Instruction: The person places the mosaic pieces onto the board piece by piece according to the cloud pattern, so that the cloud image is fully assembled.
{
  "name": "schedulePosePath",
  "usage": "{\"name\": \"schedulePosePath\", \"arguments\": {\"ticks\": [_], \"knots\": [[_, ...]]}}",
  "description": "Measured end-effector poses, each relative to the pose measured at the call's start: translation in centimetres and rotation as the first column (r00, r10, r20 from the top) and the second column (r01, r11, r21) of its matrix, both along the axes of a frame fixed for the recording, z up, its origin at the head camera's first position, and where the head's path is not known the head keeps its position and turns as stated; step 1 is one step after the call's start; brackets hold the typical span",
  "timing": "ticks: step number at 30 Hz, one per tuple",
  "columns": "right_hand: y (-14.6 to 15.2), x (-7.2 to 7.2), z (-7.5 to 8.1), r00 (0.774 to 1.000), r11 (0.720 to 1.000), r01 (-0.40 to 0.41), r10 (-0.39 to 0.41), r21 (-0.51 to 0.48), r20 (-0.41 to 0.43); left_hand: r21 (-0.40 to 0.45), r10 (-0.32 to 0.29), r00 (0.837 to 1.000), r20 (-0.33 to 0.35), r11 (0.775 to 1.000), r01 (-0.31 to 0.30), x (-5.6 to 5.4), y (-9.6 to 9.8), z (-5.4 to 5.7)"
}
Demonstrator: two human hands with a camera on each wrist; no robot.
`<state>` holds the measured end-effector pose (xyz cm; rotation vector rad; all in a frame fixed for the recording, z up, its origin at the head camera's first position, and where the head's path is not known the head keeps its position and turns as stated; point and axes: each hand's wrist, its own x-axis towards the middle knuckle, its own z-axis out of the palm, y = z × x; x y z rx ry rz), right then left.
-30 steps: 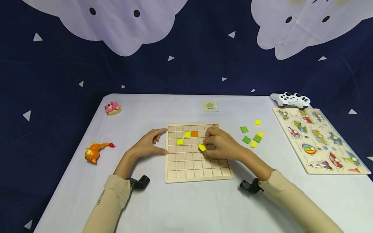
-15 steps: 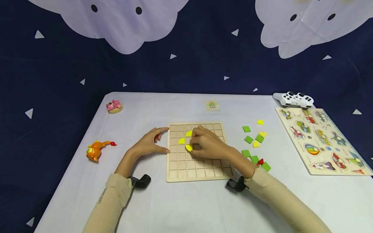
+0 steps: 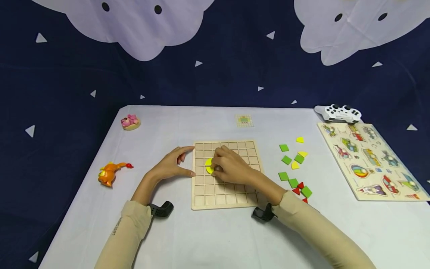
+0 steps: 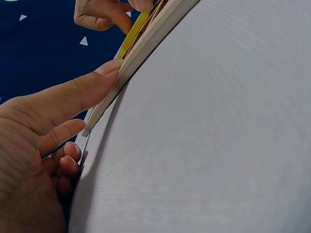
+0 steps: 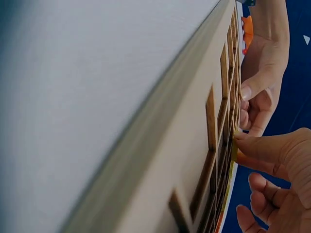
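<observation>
A wooden grid board (image 3: 231, 194) lies flat on the white table. My left hand (image 3: 168, 165) rests against its left edge, thumb and index finger spread apart along the rim. In the left wrist view the left thumb (image 4: 104, 80) touches the edge. My right hand (image 3: 233, 167) is over the upper left of the grid, pinching a yellow quarter-circle tile (image 3: 209, 170) between thumb and index finger. Just above that tile sits another yellow quarter-circle tile (image 3: 208, 161) in the grid. The orange square and a further yellow tile are hidden behind the right hand in the head view.
Right of the board lie loose green squares (image 3: 283, 176), yellow quarter-circles (image 3: 295, 165) and red triangles (image 3: 296, 191). A pattern card (image 3: 244, 120) is behind it. A picture puzzle board (image 3: 371, 160) and white game controller (image 3: 340, 113) stand right; orange (image 3: 108, 175) and pink (image 3: 130, 122) figurines stand left.
My right hand has carried the yellow quarter-circle tile leftward across the grid to just below the leftmost yellow tile. The left hand has stayed at the board's edge.
</observation>
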<state>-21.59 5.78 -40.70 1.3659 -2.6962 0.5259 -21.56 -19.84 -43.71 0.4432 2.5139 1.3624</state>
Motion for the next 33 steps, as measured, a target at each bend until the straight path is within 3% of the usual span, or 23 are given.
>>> {"name": "schedulePosePath", "arguments": {"ticks": [6,13,21,27,33], "knots": [[-0.3,0.2,-0.1,0.997,0.997,0.066,-0.064,-0.041,0.052,-0.006,-0.005,1.0,-0.009,1.0,0.005,0.0,0.1,0.0],[-0.7,0.6,-0.1,0.984,0.987,0.162,-0.161,-0.01,0.073,-0.003,-0.007,1.0,-0.018,1.0,0.007,0.0,0.2,0.1],[-0.5,0.7,-0.2,0.988,0.988,0.153,-0.153,-0.001,0.039,-0.014,0.006,1.0,-0.011,1.0,-0.006,0.2,0.1,0.1],[1.0,0.5,0.4,0.986,0.982,0.168,-0.166,-0.088,0.032,-0.016,0.007,1.0,-0.009,1.0,-0.007,0.2,0.2,0.0],[4.4,-1.0,1.1,0.978,0.972,0.209,-0.208,-0.109,0.014,-0.017,0.013,1.0,-0.018,1.0,-0.014,0.2,0.2,0.0]]}}
